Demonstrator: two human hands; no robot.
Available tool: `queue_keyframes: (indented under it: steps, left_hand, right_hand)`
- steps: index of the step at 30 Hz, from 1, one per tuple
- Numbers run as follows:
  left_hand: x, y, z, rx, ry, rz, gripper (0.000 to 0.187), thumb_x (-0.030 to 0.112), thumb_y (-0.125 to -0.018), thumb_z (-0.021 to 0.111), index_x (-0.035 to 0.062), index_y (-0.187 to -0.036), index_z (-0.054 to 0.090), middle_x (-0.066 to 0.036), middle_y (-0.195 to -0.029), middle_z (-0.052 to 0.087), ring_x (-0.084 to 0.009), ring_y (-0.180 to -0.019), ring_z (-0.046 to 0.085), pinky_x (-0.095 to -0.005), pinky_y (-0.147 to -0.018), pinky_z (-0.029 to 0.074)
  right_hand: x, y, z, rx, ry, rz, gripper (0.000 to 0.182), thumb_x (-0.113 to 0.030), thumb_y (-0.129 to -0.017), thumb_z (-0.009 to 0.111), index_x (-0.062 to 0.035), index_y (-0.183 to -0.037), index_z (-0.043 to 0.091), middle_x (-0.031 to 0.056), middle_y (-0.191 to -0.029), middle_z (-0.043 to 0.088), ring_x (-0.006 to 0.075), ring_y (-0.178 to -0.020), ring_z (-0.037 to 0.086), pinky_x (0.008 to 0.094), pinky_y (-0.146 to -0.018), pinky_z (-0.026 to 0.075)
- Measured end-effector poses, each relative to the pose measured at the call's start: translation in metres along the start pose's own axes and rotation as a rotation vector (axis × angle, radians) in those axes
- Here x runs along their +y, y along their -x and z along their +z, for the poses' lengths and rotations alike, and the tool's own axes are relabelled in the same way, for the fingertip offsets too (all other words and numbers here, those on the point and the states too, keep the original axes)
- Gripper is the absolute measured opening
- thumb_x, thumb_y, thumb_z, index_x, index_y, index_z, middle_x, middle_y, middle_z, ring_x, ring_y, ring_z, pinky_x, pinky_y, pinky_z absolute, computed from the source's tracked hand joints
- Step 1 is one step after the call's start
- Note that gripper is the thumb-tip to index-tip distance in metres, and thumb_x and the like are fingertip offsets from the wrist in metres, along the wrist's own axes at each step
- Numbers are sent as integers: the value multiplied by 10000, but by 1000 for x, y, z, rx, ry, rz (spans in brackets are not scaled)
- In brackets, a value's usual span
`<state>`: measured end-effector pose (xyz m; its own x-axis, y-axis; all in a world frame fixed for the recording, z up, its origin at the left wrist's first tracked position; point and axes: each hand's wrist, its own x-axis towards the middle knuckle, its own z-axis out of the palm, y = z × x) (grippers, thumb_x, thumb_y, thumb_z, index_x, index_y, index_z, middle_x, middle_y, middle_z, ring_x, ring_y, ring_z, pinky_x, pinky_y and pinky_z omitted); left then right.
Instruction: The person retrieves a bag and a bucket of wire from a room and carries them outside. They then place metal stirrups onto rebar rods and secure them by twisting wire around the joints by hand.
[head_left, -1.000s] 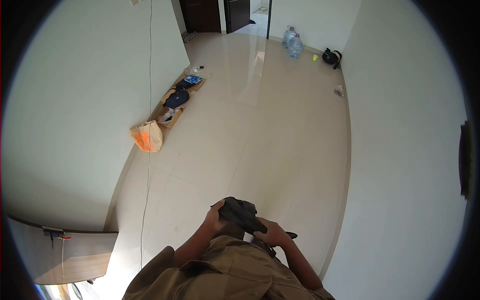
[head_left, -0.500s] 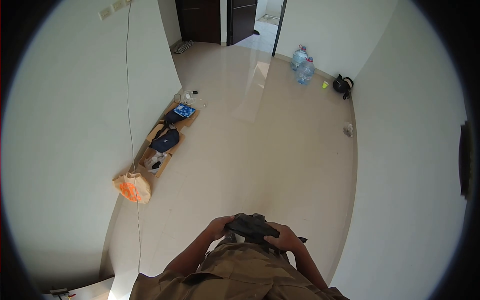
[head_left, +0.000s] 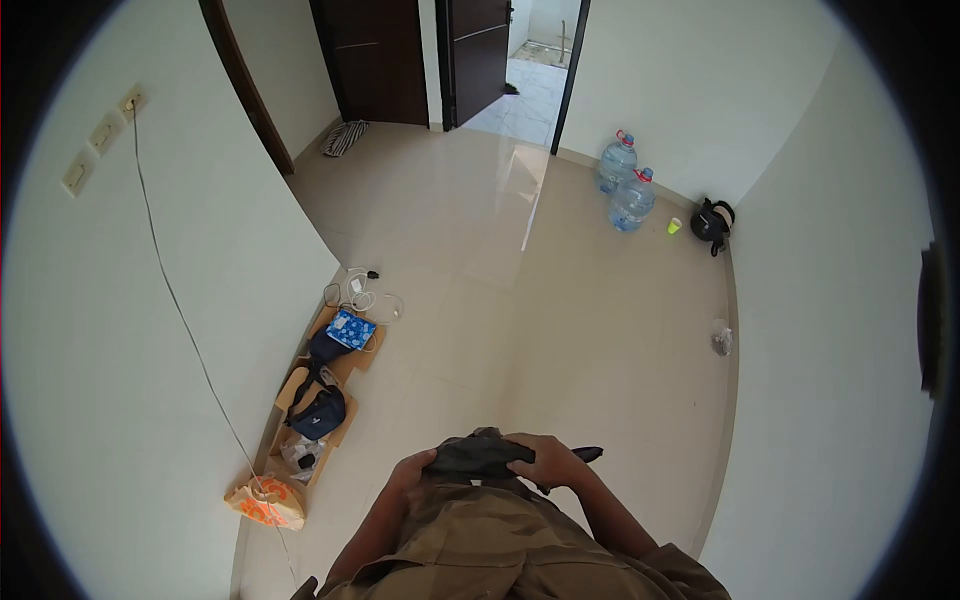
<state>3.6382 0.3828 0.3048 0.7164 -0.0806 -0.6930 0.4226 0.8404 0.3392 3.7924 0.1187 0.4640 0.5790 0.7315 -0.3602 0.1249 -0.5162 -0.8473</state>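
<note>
Low centre of the frame, you've got both hands on a dark, crumpled cloth-like bundle (head_left: 478, 456), held close to your body just above the khaki shirt (head_left: 480, 545); can't tell what it is exactly, the folds are too dark, and a thin dark end pokes out to the right past your knuckles. Your left hand (head_left: 412, 472) has its fingers curled round the bundle's left end; your right hand (head_left: 552, 464) lies over the top w/ fingers bent down onto it, thumb hidden. Forearms are cut off by the bottom edge. Count at upper right: 2 clear plastic water jugs w/ blue caps (head_left: 625, 186), 1 small yellow-green cup (head_left: 674, 226), 1 black kettle-shaped object (head_left: 711, 223) against the wall. Along the left wall: flattened brown cardboard (head_left: 345, 362) carrying 1 dark blue bag (head_left: 317, 412) and 1 blue patterned box (head_left: 351, 329), white cables (head_left: 362, 296) just beyond, 1 tan paper bag w/ orange print (head_left: 266, 501) at lower left; print is not readable. 1 crumpled clear wrapper (head_left: 721, 342) sits by the right wall. 3 wall switch plates at upper left, one thin cord hanging down.
</note>
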Motion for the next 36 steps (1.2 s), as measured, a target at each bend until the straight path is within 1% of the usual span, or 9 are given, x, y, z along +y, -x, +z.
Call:
queue_keyframes:
  steps: [2, 5, 10, 20, 23, 30, 33, 34, 36]
  left_hand:
    - [59, -38, 17, 4, 78, 64, 349, 163, -1006, 481, -125, -1201, 508, -245, -1208, 585, -344, -1122, 595, -494, -1028, 473]
    - [142, -104, 41, 19, 150, 124, 356, 167, -1012, 472, -133, -1203, 502, -245, -1219, 582, -337, -1120, 599, -482, -1036, 469]
    - [302, -236, 78, -38, 110, 155, 367, 204, -1015, 487, -110, -1201, 523, -213, -1215, 598, -299, -1106, 611, -450, -1034, 471]
    - [619, -493, 266, -176, -466, -25, 307, 287, -1000, 551, 11, -1120, 612, -64, -1064, 660, -165, -965, 638, -356, -915, 518]
    - [678, -582, 294, -255, -389, -25, 317, 272, -1002, 544, -1, -1153, 599, -75, -1087, 656, -175, -976, 639, -364, -929, 512]
    - [826, -722, 347, -54, -281, 41, 289, 201, -991, 545, -21, -1168, 601, -111, -1149, 651, -208, -1071, 616, -370, -992, 469]
    - [901, -781, 369, -19, -233, 70, 280, 192, -992, 539, -23, -1154, 613, -116, -1147, 656, -205, -1062, 616, -355, -996, 460]
    - [931, -811, 382, -38, -239, 83, 283, 196, -994, 536, -21, -1161, 611, -115, -1155, 652, -207, -1065, 615, -362, -988, 466]
    - [976, -850, 399, -42, -250, 64, 291, 202, -997, 530, -15, -1174, 608, -114, -1170, 644, -212, -1070, 614, -376, -972, 477]
  right_hand:
    - [-21, -79, -40, -111, 61, -38, 525, -196, -817, 670, -19, -1298, 558, 193, -1113, 676, 286, -987, 658, 358, -893, 498]
    - [-18, -203, -84, -84, 230, -283, 523, -204, -834, 671, -33, -1313, 548, 186, -1050, 690, 266, -910, 675, 363, -856, 512]
    - [-69, -362, -188, -69, 96, 61, 506, -184, -828, 680, -35, -1295, 559, 210, -1039, 692, 321, -940, 682, 384, -842, 521]
    - [-73, -596, -399, 256, -5, 174, 488, -174, -808, 675, -15, -1261, 587, 196, -999, 703, 307, -910, 689, 389, -849, 524]
    - [-59, -683, -458, 316, -3, 130, 473, -155, -808, 662, -11, -1253, 593, 196, -970, 704, 300, -878, 690, 389, -823, 529]
    - [-112, -902, -616, 225, 65, -48, 455, -133, -802, 651, 0, -1233, 595, 204, -964, 699, 308, -855, 685, 384, -803, 530]
    - [-150, -995, -685, 89, 49, 30, 459, -143, -799, 633, -1, -1234, 595, 227, -1055, 677, 372, -950, 664, 419, -864, 509]
    - [-135, -1031, -700, 117, 93, -72, 461, -139, -801, 628, 4, -1237, 589, 235, -1034, 676, 362, -935, 668, 425, -854, 510]
    - [-140, -1090, -737, 129, 14, 33, 460, -140, -806, 626, 10, -1239, 585, 241, -1027, 675, 363, -932, 669, 429, -855, 510]
